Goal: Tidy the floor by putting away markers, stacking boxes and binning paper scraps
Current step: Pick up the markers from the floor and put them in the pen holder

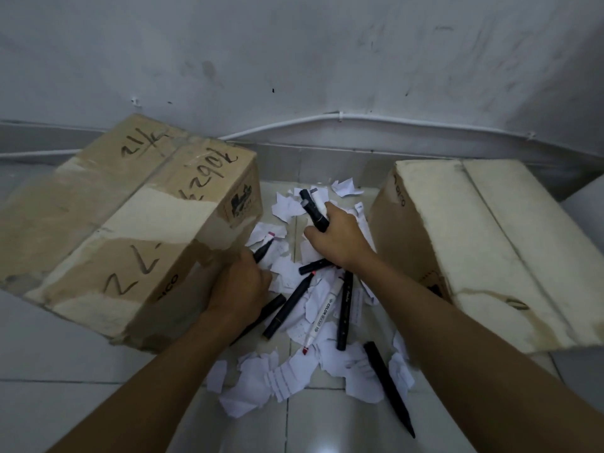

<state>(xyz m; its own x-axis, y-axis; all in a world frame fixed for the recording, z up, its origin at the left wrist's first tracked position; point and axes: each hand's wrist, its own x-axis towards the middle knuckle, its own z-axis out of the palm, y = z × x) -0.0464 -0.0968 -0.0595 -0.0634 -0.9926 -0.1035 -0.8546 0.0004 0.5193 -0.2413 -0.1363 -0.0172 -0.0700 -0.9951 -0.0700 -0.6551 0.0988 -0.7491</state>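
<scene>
1. The right hand [340,238] is closed around a bundle of markers [313,209], raised above the paper scraps [287,371].
2. The left hand [238,284] grips one black marker [263,251] beside the left cardboard box [130,223].
3. More loose markers [327,305] lie on the scraps, on the tiled floor [65,387] between that box and the right cardboard box [483,250].

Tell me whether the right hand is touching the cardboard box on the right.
Apart. In the head view the right hand is closed around a bundle of markers, and a strip of paper scraps shows between its knuckles and the right-hand box.
</scene>
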